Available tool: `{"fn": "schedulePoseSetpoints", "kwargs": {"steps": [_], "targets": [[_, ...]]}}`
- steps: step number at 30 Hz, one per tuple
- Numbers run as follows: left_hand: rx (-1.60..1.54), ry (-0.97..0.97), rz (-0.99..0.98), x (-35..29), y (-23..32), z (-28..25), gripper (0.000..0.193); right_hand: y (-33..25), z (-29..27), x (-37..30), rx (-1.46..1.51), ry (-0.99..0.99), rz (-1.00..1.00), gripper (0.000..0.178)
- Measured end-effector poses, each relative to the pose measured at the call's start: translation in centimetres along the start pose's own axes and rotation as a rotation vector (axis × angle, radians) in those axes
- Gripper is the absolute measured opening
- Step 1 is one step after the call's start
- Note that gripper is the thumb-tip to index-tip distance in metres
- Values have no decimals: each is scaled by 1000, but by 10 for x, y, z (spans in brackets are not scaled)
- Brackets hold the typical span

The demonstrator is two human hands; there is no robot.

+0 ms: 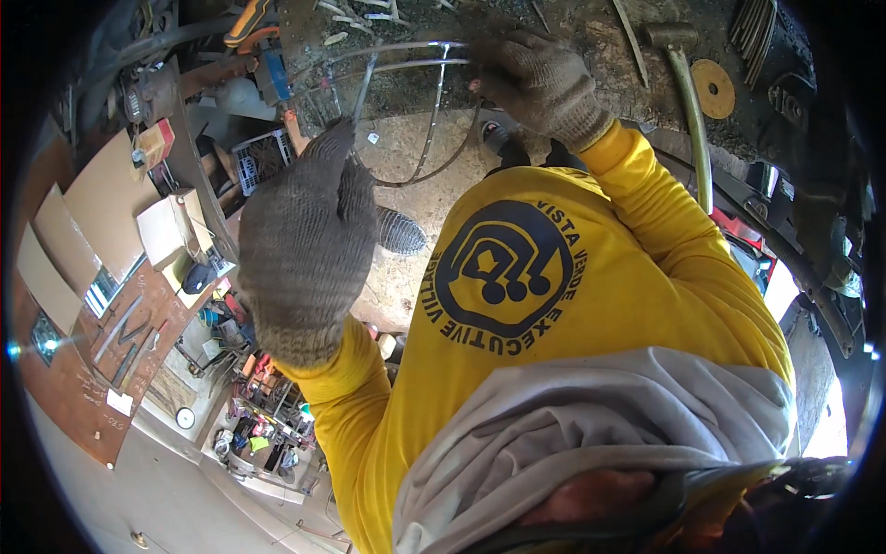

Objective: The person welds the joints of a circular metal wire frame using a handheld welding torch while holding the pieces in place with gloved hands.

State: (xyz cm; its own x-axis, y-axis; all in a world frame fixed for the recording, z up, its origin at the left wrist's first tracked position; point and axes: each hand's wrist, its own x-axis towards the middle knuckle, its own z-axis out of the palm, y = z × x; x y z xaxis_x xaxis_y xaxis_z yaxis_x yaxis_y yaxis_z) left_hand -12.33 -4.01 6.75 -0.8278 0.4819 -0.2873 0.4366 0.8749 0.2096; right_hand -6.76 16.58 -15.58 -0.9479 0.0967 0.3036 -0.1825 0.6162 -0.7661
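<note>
At workbench (632, 97) edge, right hand (542, 88)

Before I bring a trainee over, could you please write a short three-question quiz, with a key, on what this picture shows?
1. True or false: part of the metal frame shows between the gloved left hand and the gloved right hand.

2. Which tool lies just left of the round disc in the picture?

3. Which hand is nearer to that tool?
a) the left
b) the right

Key:
1. True.
2. A hammer.
3. b
</note>
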Motion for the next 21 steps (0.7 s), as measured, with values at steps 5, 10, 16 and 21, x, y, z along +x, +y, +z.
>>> {"fn": "schedulePoseSetpoints", "kwargs": {"steps": [5,10,16,21], "targets": [[30,51,60,-4,-9,18,36,3,0,2,-12,0,-56,31],[80,25,37,-5,-6,18,37,-1,-6,4,-6,2,-60,30],[-21,151,96,-9,-14,32,35,0,-5,4,31,-40,-16,30],[-84,176,86,-8,-15,36,33,0,-5,6,28,-45,-18,29]]}}
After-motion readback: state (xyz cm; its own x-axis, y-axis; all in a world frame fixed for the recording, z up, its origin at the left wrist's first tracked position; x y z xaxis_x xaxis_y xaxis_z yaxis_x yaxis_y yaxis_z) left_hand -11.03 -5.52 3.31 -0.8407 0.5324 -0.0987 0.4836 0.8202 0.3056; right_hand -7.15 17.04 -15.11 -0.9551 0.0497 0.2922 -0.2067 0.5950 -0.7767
